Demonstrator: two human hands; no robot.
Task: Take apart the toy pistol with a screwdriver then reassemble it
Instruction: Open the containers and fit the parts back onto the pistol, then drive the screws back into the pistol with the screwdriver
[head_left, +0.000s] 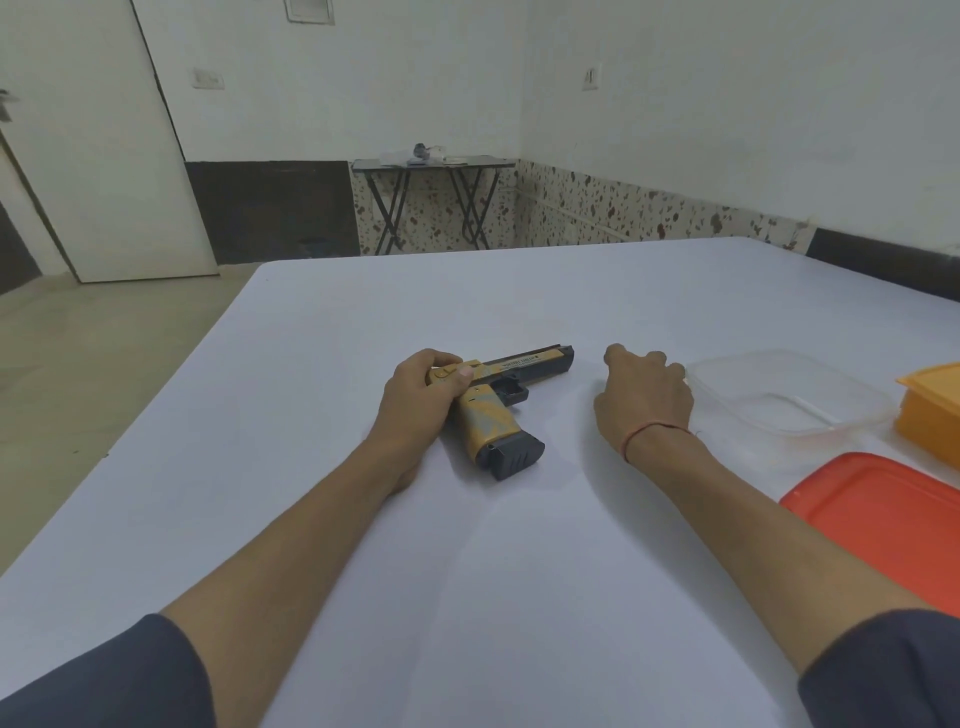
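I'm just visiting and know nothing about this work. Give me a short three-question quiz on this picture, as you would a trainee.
1. True or false: the toy pistol lies flat on the white table with its barrel pointing to the person's right.
2. Which hand touches the pistol? A) left hand B) right hand C) both
3. Fill in: beside the right hand sits a clear plastic ____, and nearer the camera an orange-red lid.

Key
1. True.
2. A: the left hand grips the rear of the pistol; the right hand rests apart from it, fingers curled.
3. Container. No screwdriver is visible.
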